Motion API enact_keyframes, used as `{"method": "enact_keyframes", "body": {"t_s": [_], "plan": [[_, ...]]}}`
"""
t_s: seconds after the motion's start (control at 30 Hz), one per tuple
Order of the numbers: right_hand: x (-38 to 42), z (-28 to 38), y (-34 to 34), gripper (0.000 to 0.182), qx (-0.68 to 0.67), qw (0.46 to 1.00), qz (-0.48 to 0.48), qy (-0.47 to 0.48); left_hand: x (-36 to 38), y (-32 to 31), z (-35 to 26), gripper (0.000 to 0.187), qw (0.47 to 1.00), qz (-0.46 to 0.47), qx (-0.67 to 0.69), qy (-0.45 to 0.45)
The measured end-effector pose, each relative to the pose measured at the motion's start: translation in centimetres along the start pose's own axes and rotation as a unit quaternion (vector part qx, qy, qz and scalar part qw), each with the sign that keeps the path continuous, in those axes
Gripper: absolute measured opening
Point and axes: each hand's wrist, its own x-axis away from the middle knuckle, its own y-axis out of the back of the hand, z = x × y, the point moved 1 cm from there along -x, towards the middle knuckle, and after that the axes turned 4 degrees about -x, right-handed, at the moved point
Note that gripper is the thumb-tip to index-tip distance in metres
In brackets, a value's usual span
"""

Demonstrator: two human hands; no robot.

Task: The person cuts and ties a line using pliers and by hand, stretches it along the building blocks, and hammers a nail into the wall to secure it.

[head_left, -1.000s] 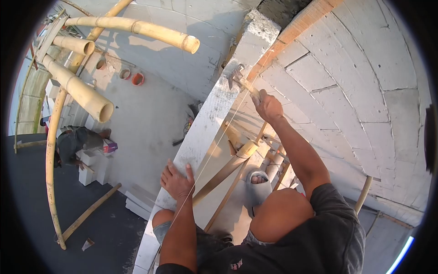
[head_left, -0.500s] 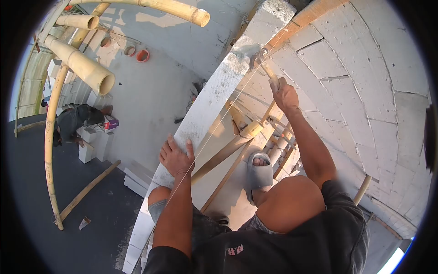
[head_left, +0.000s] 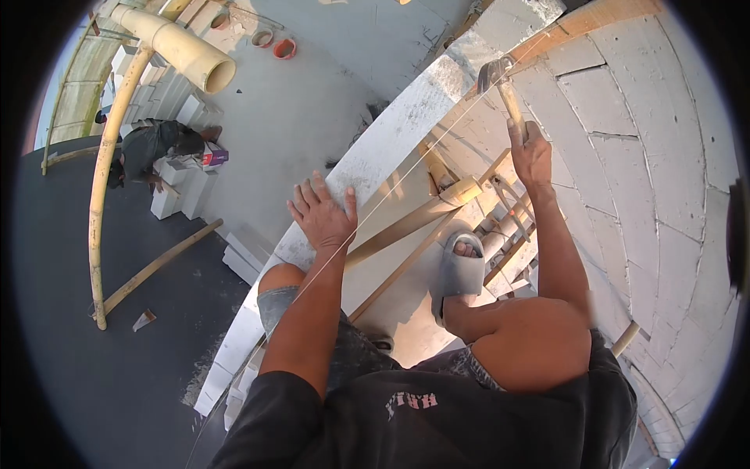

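My right hand [head_left: 531,156] is wrapped round the wooden handle of a hammer [head_left: 509,98]. The dark hammer head is beside the top of a white block wall [head_left: 391,144], close to the end of a wooden board [head_left: 578,30]; whether it touches either cannot be told. My left hand [head_left: 322,215] lies on the wall top with its fingers spread and holds nothing. A thin string [head_left: 414,168] runs along the wall and passes over my left wrist.
Bamboo poles [head_left: 176,47] stand at the left. A person [head_left: 152,148] bends beside stacked white blocks [head_left: 176,187] below. Buckets [head_left: 284,48] stand on the lower floor. Bamboo and timber scaffolding [head_left: 422,219] is under my sandalled foot [head_left: 459,266]. A block wall [head_left: 625,156] rises at right.
The view has shifted, so the scene sits further right and higher. The hammer stays in my right hand near the board end. My left hand remains on the wall, its fingers a little more spread.
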Motion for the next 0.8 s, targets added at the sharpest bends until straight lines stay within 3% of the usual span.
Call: {"method": "enact_keyframes", "body": {"t_s": [0.07, 0.17, 0.23, 0.27, 0.33, 0.37, 0.4, 0.47, 0.5, 0.53, 0.57, 0.6, 0.67, 0.73, 0.8], "plan": [[3.2, 0.2, 0.4, 0.052, -0.036, 0.999, 0.014, -0.026, -0.4, -0.3, -1.4, 0.085, 0.999, -0.001, 0.028, -0.036], [7.9, -0.9, 0.1, 0.050, -0.063, 0.997, 0.025, -0.034, -0.1, 1.7, -9.9, 0.085, 0.988, -0.033, 0.059, -0.137], [10.1, -1.7, 0.5, 0.049, -0.066, 0.996, 0.036, -0.051, -0.9, 0.6, -14.8, 0.080, 0.936, -0.026, 0.169, -0.309], [10.9, -2.4, 1.2, 0.049, -0.065, 0.995, 0.039, -0.072, -1.2, 0.5, -15.7, 0.080, 0.932, -0.033, 0.174, -0.316], [12.2, -3.4, 2.5, 0.047, -0.037, 0.997, 0.021, -0.064, -1.3, 1.7, -18.4, 0.078, 0.881, -0.019, 0.230, -0.414], [12.6, -3.7, 2.8, 0.046, -0.026, 0.999, 0.006, -0.047, -2.0, 2.3, -18.0, 0.077, 0.907, -0.054, 0.216, -0.356], [12.5, -3.4, 3.5, 0.044, -0.038, 0.997, 0.034, -0.050, -2.7, 1.9, -18.0, 0.077, 0.899, -0.065, 0.221, -0.372], [11.8, -4.8, 2.2, 0.044, 0.018, 0.996, 0.080, -0.036, -4.0, -0.5, -17.2, 0.078, 0.985, -0.062, 0.063, -0.150], [11.4, -4.6, 2.0, 0.044, 0.017, 0.996, 0.078, -0.040, -3.4, -0.1, -16.9, 0.078, 0.984, -0.061, 0.063, -0.155], [10.1, -3.8, 1.5, 0.045, 0.037, 0.994, 0.105, -0.008, -2.6, 0.4, -17.0, 0.078, 0.927, 0.060, 0.115, -0.351], [8.4, -2.9, 0.8, 0.046, 0.057, 0.990, 0.129, 0.026, -1.9, 1.2, -17.0, 0.077, 0.816, 0.174, 0.158, -0.529], [6.9, -2.4, -0.2, 0.048, 0.072, 0.988, 0.133, 0.036, -1.5, 1.7, -16.6, 0.077, 0.813, 0.170, 0.156, -0.534], [3.6, -1.2, -2.0, 0.050, 0.106, 0.983, 0.137, 0.063, -0.9, 2.5, -14.7, 0.075, 0.892, 0.032, 0.221, -0.394], [0.3, 0.1, -3.2, 0.051, 0.123, 0.981, 0.131, 0.075, -1.7, 1.9, -11.2, 0.073, 0.941, -0.081, 0.193, -0.264], [-3.2, 1.0, -3.8, 0.050, 0.121, 0.978, 0.118, 0.119, -2.6, 1.0, -7.4, 0.073, 0.974, -0.103, 0.149, -0.138]]}}
